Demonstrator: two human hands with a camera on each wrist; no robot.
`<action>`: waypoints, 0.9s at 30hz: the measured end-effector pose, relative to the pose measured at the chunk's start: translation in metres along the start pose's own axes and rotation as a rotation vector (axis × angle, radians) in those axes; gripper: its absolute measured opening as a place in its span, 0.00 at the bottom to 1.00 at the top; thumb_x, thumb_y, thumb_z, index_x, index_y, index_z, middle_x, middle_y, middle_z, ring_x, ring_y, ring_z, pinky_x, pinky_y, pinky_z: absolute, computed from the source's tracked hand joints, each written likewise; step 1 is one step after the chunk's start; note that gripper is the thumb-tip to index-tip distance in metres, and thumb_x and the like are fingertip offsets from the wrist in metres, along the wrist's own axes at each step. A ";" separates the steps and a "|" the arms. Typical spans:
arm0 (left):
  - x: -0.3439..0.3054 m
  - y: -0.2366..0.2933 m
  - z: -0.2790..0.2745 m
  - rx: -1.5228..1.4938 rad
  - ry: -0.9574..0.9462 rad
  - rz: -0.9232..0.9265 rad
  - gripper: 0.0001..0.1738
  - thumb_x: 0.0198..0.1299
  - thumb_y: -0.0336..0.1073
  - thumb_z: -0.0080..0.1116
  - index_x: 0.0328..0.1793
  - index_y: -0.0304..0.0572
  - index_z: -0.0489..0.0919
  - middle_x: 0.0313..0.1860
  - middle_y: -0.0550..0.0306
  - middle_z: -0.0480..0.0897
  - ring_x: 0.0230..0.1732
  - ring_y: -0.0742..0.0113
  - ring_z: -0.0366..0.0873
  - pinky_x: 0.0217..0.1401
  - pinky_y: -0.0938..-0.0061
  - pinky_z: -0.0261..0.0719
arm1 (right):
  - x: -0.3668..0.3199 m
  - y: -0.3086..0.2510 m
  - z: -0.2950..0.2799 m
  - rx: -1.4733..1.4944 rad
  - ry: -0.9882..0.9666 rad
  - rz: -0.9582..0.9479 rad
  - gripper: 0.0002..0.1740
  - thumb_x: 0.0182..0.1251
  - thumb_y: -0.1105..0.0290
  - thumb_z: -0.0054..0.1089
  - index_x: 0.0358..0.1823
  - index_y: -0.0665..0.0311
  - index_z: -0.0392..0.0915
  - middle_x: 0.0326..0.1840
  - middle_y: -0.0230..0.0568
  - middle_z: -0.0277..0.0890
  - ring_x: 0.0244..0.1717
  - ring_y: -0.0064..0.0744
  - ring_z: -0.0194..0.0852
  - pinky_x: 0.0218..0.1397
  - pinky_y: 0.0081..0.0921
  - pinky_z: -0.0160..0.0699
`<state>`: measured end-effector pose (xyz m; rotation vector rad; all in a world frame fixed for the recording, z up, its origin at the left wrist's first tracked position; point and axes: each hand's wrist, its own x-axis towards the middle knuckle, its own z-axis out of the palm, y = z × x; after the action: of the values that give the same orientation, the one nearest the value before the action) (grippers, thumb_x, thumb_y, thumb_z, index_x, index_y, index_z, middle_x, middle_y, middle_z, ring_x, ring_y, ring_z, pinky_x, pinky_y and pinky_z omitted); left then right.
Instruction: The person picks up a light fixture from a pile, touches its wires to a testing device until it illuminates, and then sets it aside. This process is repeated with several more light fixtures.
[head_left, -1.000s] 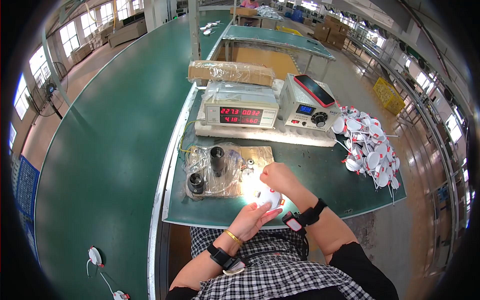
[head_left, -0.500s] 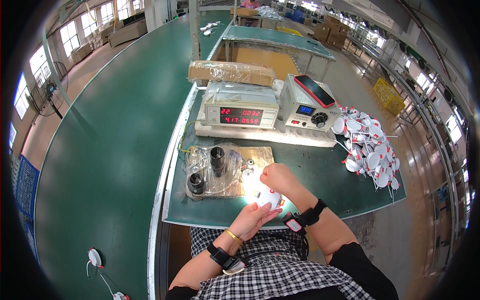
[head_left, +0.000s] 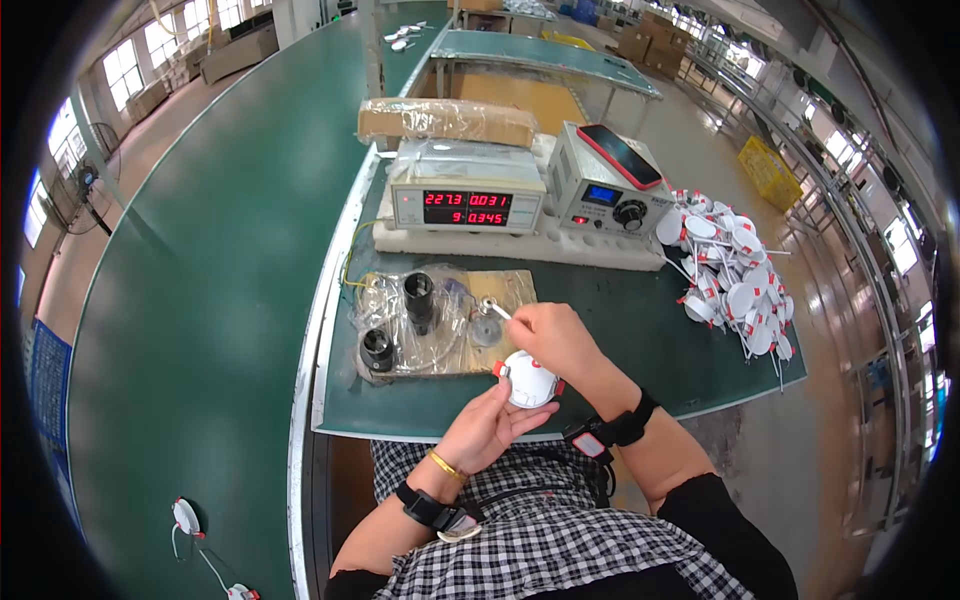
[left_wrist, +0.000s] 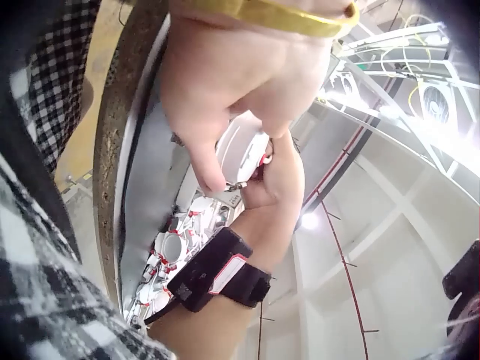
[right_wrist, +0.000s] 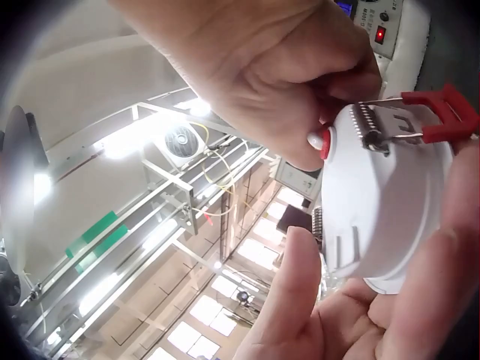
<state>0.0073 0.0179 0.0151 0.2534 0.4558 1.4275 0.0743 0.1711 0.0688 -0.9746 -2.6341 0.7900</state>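
One white lamp (head_left: 530, 386) is resting in the left hand (head_left: 484, 424), thumb and fingers curled about it, at the bench's (head_left: 640, 310) front edge. From afar I am judging it light, stiff, slick, and favouring its rim (right_wrist: 429, 199) over the sprung clips (right_wrist: 437, 133). Beyond, the right hand (head_left: 560, 340) is pinching a white cord (head_left: 501, 312); a meter (head_left: 468, 207) is glowing behind.

In the head view, the left hand (head_left: 485, 430), on the near side of the white lamp (head_left: 532, 382), covers part of the lamp's edge; on its far side, the right hand (head_left: 557, 338) hides the gripped end of a white cable (head_left: 500, 311). Panel lettering on the meter (head_left: 467, 209) beyond the lamp is illegibly small. The lower edge crops a loose lamp (head_left: 241, 592) far to its left.
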 end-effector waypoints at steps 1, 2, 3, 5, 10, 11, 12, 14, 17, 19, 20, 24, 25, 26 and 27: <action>-0.003 0.001 0.002 0.091 -0.006 0.028 0.29 0.74 0.47 0.34 0.71 0.31 0.57 0.66 0.43 0.69 0.64 0.51 0.71 0.69 0.63 0.69 | -0.005 -0.009 -0.008 0.124 0.037 -0.028 0.15 0.59 0.61 0.55 0.27 0.67 0.80 0.21 0.50 0.76 0.25 0.53 0.76 0.35 0.38 0.79; -0.007 0.001 0.005 0.088 -0.004 0.023 0.29 0.74 0.47 0.34 0.71 0.31 0.57 0.66 0.43 0.69 0.64 0.51 0.71 0.69 0.63 0.69 | -0.010 -0.018 -0.017 0.248 0.077 -0.059 0.16 0.61 0.60 0.55 0.28 0.67 0.79 0.19 0.49 0.74 0.23 0.51 0.75 0.35 0.34 0.79; -0.011 0.002 0.009 0.139 0.001 0.089 0.29 0.74 0.47 0.33 0.71 0.31 0.57 0.65 0.41 0.69 0.63 0.50 0.72 0.66 0.64 0.72 | -0.016 -0.025 -0.029 0.300 -0.007 -0.028 0.15 0.63 0.60 0.58 0.39 0.66 0.80 0.27 0.46 0.77 0.28 0.43 0.76 0.40 0.28 0.78; -0.017 0.004 0.014 0.188 0.018 0.195 0.28 0.74 0.47 0.33 0.70 0.31 0.57 0.64 0.39 0.70 0.62 0.49 0.73 0.63 0.65 0.76 | -0.027 -0.019 -0.030 0.435 0.013 -0.087 0.17 0.62 0.61 0.60 0.47 0.65 0.77 0.35 0.46 0.77 0.34 0.39 0.77 0.44 0.28 0.77; -0.024 0.003 0.021 0.160 0.057 0.321 0.26 0.74 0.46 0.36 0.68 0.32 0.60 0.62 0.43 0.71 0.61 0.55 0.74 0.63 0.66 0.74 | -0.065 -0.010 -0.015 0.840 -0.296 -0.112 0.43 0.58 0.66 0.67 0.72 0.66 0.54 0.57 0.46 0.70 0.57 0.32 0.71 0.58 0.28 0.72; -0.024 0.001 0.021 0.170 0.075 0.355 0.25 0.74 0.45 0.37 0.67 0.32 0.61 0.62 0.44 0.72 0.61 0.57 0.74 0.64 0.66 0.74 | -0.067 -0.009 -0.011 0.906 -0.320 -0.064 0.46 0.57 0.69 0.67 0.74 0.64 0.48 0.60 0.46 0.68 0.58 0.31 0.70 0.58 0.29 0.73; -0.024 0.000 0.022 0.169 0.077 0.349 0.25 0.74 0.45 0.37 0.67 0.32 0.61 0.62 0.44 0.72 0.61 0.57 0.74 0.64 0.66 0.74 | -0.070 -0.010 -0.009 0.909 -0.319 -0.058 0.46 0.57 0.69 0.67 0.74 0.64 0.48 0.60 0.46 0.68 0.58 0.31 0.70 0.58 0.29 0.73; -0.023 -0.002 0.022 0.179 0.074 0.365 0.24 0.74 0.44 0.38 0.66 0.33 0.62 0.62 0.47 0.72 0.61 0.61 0.72 0.65 0.67 0.72 | -0.073 -0.011 -0.006 0.956 -0.258 -0.056 0.44 0.58 0.70 0.65 0.73 0.64 0.50 0.60 0.46 0.67 0.57 0.31 0.70 0.57 0.28 0.74; -0.025 -0.005 0.022 0.277 0.111 0.391 0.24 0.74 0.44 0.39 0.67 0.33 0.61 0.62 0.49 0.71 0.62 0.62 0.71 0.65 0.68 0.72 | -0.075 -0.011 -0.007 0.932 -0.246 -0.059 0.42 0.58 0.71 0.65 0.72 0.64 0.51 0.60 0.45 0.67 0.57 0.31 0.71 0.57 0.28 0.75; -0.025 -0.005 0.023 0.300 0.123 0.396 0.24 0.73 0.44 0.39 0.67 0.34 0.61 0.62 0.49 0.71 0.62 0.62 0.71 0.65 0.69 0.71 | -0.075 -0.012 -0.008 0.923 -0.243 -0.065 0.42 0.58 0.71 0.65 0.72 0.64 0.52 0.60 0.45 0.67 0.57 0.31 0.71 0.57 0.28 0.74; -0.026 -0.005 0.023 0.321 0.136 0.403 0.24 0.73 0.44 0.39 0.67 0.34 0.61 0.62 0.50 0.71 0.62 0.62 0.71 0.65 0.69 0.71 | -0.075 -0.013 -0.009 0.914 -0.242 -0.071 0.41 0.58 0.72 0.65 0.72 0.63 0.53 0.60 0.45 0.67 0.57 0.31 0.71 0.57 0.28 0.74; -0.025 -0.006 0.024 0.313 0.152 0.395 0.24 0.73 0.44 0.39 0.68 0.34 0.61 0.62 0.51 0.71 0.62 0.63 0.71 0.65 0.69 0.71 | -0.073 -0.013 -0.011 0.898 -0.252 -0.061 0.42 0.58 0.72 0.65 0.72 0.63 0.52 0.60 0.46 0.67 0.57 0.31 0.71 0.58 0.28 0.74; -0.024 -0.006 0.024 0.270 0.137 0.390 0.24 0.74 0.44 0.39 0.67 0.34 0.61 0.62 0.50 0.71 0.62 0.63 0.72 0.64 0.69 0.72 | -0.072 -0.011 -0.011 0.915 -0.270 -0.059 0.43 0.58 0.72 0.64 0.73 0.63 0.51 0.60 0.46 0.67 0.57 0.31 0.71 0.58 0.28 0.74; -0.024 -0.005 0.025 0.228 0.122 0.385 0.24 0.74 0.44 0.39 0.67 0.34 0.62 0.61 0.50 0.72 0.61 0.63 0.72 0.64 0.69 0.72 | -0.071 -0.010 -0.011 0.931 -0.290 -0.058 0.43 0.58 0.72 0.64 0.73 0.63 0.50 0.60 0.46 0.67 0.57 0.31 0.70 0.58 0.28 0.74; -0.023 -0.005 0.024 0.228 0.122 0.387 0.24 0.74 0.44 0.39 0.67 0.34 0.62 0.61 0.50 0.72 0.61 0.63 0.72 0.64 0.69 0.72 | -0.070 -0.010 -0.012 0.931 -0.291 -0.060 0.43 0.58 0.72 0.64 0.73 0.63 0.50 0.60 0.46 0.67 0.57 0.31 0.70 0.58 0.28 0.74</action>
<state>0.0201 -0.0033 0.0377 0.4585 0.6991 1.7763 0.1266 0.1236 0.0824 -0.5225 -2.0257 1.9822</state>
